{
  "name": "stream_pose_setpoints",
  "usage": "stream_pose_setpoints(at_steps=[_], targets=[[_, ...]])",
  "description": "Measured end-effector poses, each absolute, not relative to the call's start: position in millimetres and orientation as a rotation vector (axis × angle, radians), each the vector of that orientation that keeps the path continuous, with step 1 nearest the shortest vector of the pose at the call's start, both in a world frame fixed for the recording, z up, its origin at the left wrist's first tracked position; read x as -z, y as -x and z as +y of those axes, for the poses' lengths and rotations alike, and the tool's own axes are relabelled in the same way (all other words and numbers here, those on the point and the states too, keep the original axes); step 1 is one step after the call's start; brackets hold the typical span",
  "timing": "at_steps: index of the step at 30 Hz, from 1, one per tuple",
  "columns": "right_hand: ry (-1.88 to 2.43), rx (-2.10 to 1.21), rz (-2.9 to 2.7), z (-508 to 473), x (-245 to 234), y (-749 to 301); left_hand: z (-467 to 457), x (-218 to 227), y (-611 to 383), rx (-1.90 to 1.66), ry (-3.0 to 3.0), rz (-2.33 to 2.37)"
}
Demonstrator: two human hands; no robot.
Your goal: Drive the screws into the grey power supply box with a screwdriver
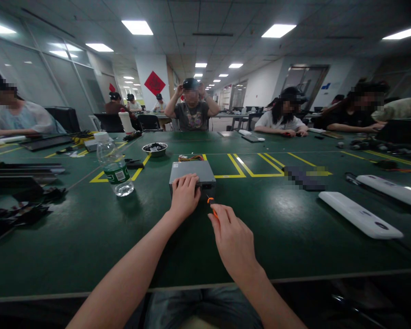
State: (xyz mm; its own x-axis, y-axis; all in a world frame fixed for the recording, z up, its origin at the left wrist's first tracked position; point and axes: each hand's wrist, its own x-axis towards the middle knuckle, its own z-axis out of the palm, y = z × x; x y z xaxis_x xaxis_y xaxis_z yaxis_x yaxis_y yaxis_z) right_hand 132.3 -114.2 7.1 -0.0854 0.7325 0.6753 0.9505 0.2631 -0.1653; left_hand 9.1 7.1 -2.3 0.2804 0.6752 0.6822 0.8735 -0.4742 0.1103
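A grey metal computer power supply lies on the green table in front of me, with a bundle of coloured wires at its far side. My left hand grips its near left part, fingers bent over the top edge and thumb at the near face. In my right hand is a screwdriver with an orange and black handle, pinched between thumb and fingers. Its thin shaft points at the near face of the power supply, close to the socket; whether the tip touches a screw is too small to tell.
A water bottle stands left of the power supply, and a metal bowl of small parts sits behind it. White elongated devices lie at right, dark parts at left. Several people sit around the table.
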Motion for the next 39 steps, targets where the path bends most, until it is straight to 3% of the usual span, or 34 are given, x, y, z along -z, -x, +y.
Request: stream_pose_setpoints(at_steps=[7, 14, 39], targets=[[1.393, 0.386, -2.036, -114.6, -0.8, -125.3, 6.1, 1.7, -9.2, 0.988, 2.269, -1.433], [1.343, 0.305, -1.804, -108.9, 4.7, -131.7, 6.6, 2.1, -8.6, 0.966, 2.26, -1.437], [1.253, 0.226, -1.793, -113.1, 17.9, -164.9, 4.7, 0.6, -7.6, 0.985, 2.276, -1.42]])
